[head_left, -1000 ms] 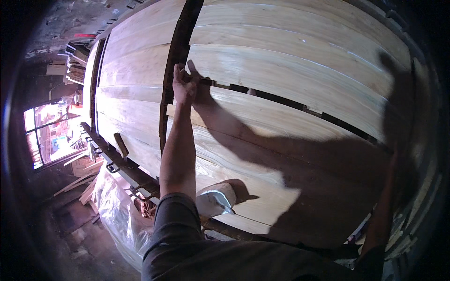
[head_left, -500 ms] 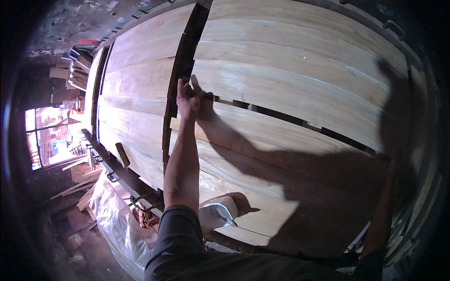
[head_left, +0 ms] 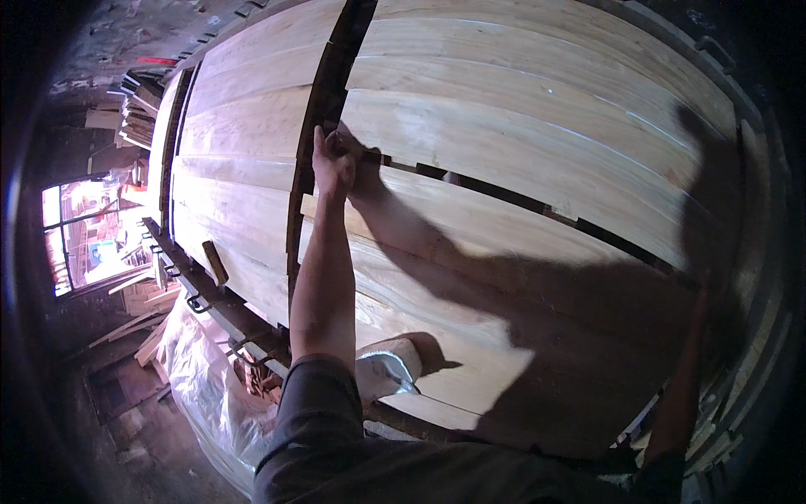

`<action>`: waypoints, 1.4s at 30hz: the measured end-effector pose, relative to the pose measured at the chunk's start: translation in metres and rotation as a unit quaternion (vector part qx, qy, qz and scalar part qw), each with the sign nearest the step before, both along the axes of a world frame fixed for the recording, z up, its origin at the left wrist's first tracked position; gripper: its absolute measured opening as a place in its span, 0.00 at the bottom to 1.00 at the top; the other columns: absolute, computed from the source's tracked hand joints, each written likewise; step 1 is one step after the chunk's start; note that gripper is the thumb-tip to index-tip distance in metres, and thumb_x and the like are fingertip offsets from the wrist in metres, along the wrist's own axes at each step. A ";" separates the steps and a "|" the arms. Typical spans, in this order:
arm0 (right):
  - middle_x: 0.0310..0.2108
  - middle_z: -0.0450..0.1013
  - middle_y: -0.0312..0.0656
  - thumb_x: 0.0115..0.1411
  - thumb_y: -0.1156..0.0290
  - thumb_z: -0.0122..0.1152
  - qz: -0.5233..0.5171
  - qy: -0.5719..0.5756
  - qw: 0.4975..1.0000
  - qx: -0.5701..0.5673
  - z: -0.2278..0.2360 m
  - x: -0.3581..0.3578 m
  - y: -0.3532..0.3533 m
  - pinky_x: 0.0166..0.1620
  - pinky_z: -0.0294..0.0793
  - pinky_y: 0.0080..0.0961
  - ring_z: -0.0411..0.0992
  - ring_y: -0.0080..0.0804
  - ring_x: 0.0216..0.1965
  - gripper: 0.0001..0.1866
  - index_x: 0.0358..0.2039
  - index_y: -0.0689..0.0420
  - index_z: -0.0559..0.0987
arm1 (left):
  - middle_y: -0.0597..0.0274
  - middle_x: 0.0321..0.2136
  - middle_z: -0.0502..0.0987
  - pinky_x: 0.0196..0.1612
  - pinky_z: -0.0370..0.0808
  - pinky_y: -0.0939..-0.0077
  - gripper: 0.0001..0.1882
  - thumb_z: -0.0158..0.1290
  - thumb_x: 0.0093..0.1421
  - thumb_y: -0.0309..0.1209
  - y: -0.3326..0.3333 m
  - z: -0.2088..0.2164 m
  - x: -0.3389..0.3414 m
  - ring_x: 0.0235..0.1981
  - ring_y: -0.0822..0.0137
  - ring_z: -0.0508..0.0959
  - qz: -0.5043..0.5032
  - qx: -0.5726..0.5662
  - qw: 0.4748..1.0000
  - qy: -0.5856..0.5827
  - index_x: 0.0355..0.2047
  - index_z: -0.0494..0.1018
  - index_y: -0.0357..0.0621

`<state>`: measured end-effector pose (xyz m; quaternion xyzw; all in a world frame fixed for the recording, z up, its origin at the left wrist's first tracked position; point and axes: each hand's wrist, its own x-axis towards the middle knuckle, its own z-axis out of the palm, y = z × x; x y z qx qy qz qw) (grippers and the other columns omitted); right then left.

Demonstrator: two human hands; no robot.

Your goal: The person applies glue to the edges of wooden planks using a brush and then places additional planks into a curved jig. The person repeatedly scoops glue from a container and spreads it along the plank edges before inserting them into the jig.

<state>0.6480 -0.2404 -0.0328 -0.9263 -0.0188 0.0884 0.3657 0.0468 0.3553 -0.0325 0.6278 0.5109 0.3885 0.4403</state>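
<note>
Wide pale wooden boards (head_left: pixel 520 126) lie edge to edge on a large rack, with a dark gap (head_left: pixel 504 195) between two of them. My left hand (head_left: pixel 332 161) is closed on the left end of the board below that gap (head_left: pixel 470 244), beside the dark upright slot (head_left: pixel 315 143) that divides the two panels. My right forearm (head_left: pixel 682 395) reaches up along the far right side in deep shadow. The hand at its end is lost in the dark near the boards' right edge.
A white rounded object (head_left: pixel 386 370) sits at the lower edge of the boards. A dark metal frame with hooks (head_left: pixel 210 298) runs along the left side, clear plastic sheeting (head_left: pixel 197 386) below it. Stacked boards (head_left: pixel 138 109) and a bright window (head_left: pixel 84 231) are at far left.
My left hand stays gripped on the same board end, shifting only slightly. The view has tilted a little.
</note>
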 end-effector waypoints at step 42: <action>0.61 0.62 0.61 0.52 0.69 0.56 -0.074 0.206 0.789 0.574 0.128 -0.104 -0.172 0.64 0.60 0.55 0.61 0.58 0.61 0.36 0.60 0.72 0.63 | 0.48 0.46 0.77 0.54 0.72 0.68 0.30 0.53 0.58 0.20 -0.182 0.099 -0.234 0.45 0.57 0.78 0.126 -0.264 0.938 -0.187 0.60 0.58 0.26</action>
